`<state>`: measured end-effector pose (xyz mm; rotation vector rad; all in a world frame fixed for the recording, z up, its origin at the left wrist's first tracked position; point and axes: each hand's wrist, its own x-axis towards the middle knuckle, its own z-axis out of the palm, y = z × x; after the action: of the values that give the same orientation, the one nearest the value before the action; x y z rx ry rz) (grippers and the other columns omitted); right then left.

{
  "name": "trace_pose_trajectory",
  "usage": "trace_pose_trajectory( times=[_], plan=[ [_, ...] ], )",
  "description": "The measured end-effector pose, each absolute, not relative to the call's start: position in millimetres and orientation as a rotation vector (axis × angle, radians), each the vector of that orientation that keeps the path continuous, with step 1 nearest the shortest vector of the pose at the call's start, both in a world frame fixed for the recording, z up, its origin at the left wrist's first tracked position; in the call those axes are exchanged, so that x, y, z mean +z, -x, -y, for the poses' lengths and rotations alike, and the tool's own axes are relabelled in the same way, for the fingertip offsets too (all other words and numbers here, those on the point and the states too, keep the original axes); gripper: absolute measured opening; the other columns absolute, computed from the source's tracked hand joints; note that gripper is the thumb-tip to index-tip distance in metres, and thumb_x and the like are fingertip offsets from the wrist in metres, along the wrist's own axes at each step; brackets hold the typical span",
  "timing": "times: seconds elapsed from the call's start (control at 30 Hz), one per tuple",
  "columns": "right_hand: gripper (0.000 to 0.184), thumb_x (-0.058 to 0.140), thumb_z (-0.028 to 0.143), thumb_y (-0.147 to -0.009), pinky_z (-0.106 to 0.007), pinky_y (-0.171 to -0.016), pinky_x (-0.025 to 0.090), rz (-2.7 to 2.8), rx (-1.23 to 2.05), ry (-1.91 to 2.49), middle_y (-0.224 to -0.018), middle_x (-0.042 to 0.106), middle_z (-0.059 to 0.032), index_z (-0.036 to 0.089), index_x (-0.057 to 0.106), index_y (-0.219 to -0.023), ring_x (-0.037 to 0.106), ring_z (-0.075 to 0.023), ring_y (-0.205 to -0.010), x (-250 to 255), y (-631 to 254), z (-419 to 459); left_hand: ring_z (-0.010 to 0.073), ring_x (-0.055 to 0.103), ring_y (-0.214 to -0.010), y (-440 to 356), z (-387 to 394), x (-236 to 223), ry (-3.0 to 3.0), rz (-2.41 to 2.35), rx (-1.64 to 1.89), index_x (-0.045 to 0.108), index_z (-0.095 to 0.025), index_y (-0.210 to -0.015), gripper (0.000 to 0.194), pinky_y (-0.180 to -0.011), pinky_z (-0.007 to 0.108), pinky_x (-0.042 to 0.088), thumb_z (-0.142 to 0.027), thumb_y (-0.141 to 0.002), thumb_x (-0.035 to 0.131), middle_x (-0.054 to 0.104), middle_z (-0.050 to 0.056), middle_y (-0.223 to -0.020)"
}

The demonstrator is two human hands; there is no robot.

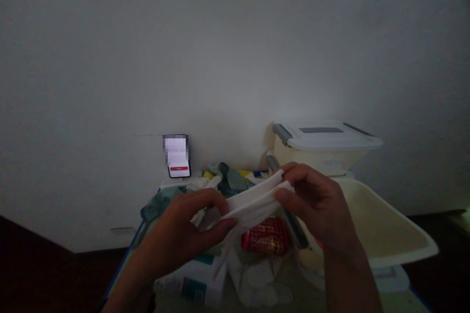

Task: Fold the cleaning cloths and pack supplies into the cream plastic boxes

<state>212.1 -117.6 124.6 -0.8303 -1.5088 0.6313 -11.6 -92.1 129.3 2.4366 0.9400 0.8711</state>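
Note:
My left hand (pixel 196 225) pinches one end of a thin white cloth piece (pixel 253 200) between thumb and fingers. Its other end is pinched by my right hand (pixel 312 200), so the cloth is stretched between the two hands above the table. Two edges of the cloth show, with a gap between them, and a loose part hangs down near my left hand. Below it lies a red packet (pixel 266 237) with gold print. Crumpled white cloth (pixel 260 283) lies nearer to me, its kind unclear in the dim light.
A white pack with teal labels (pixel 191 281) is partly behind my left forearm. Grey-green cloth items (pixel 161 203) lie at the table's left edge. A lit phone (pixel 178 156) leans on the wall. At right are an open cream bin (pixel 389 225) and a lidded storage box (pixel 326 146).

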Motion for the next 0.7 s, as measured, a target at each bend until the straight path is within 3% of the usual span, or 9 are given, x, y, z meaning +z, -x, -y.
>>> trace_pose_trajectory(
  times=[0.2, 0.33, 0.47, 0.6, 0.7],
  plan=[
    [0.009, 0.065, 0.022, -0.077, -0.021, -0.058, 0.045, 1.382, 0.627, 0.873, -0.074, 0.058, 0.0032, 0.026, 0.058, -0.078, 0.055, -0.0106, -0.067, 128, -208, 119, 0.0101, 0.053, -0.056, 14, 93, 131, -2.383, -0.919, 0.798, 0.054, -0.018, -0.066, 0.020, -0.055, 0.020, 0.041, -0.029, -0.083, 0.053, 0.058, -0.002, -0.061],
    [0.012, 0.067, 0.023, -0.074, -0.020, -0.052, 0.045, 1.316, 0.613, 0.919, -0.066, 0.056, 0.0045, 0.025, 0.056, -0.074, 0.054, -0.0099, -0.060, 131, -205, 117, 0.0111, 0.053, -0.060, 13, 88, 126, -2.224, -0.865, 0.773, 0.054, -0.017, -0.067, 0.019, -0.056, 0.021, 0.043, -0.030, -0.080, 0.058, 0.057, -0.001, -0.064],
    [0.016, 0.068, 0.022, -0.074, -0.018, -0.051, 0.046, 1.210, 0.680, 0.890, -0.068, 0.058, 0.0049, 0.025, 0.054, -0.081, 0.057, -0.0094, -0.061, 130, -200, 114, 0.0109, 0.056, -0.067, 12, 83, 119, -1.923, -0.763, 0.767, 0.051, -0.019, -0.086, 0.016, -0.059, 0.020, 0.046, -0.025, -0.077, 0.063, 0.058, -0.002, -0.074],
    [0.022, 0.068, 0.024, -0.073, -0.018, -0.054, 0.049, 1.168, 0.751, 0.900, -0.075, 0.061, 0.0038, 0.026, 0.055, -0.091, 0.060, -0.0101, -0.067, 128, -194, 112, 0.0157, 0.063, -0.087, 11, 81, 117, -1.747, -0.631, 0.560, 0.041, -0.023, -0.118, 0.048, -0.075, 0.027, 0.049, -0.018, -0.076, 0.064, 0.066, 0.002, -0.092],
    [0.020, 0.070, 0.026, -0.072, -0.018, -0.055, 0.050, 1.167, 0.757, 0.925, -0.079, 0.062, 0.0024, 0.025, 0.057, -0.088, 0.061, -0.0105, -0.069, 127, -193, 111, 0.0173, 0.063, -0.091, 11, 78, 119, -1.808, -0.627, 0.377, 0.055, -0.022, -0.108, 0.033, -0.077, 0.026, 0.048, -0.018, -0.076, 0.064, 0.068, 0.003, -0.099]
  ],
)
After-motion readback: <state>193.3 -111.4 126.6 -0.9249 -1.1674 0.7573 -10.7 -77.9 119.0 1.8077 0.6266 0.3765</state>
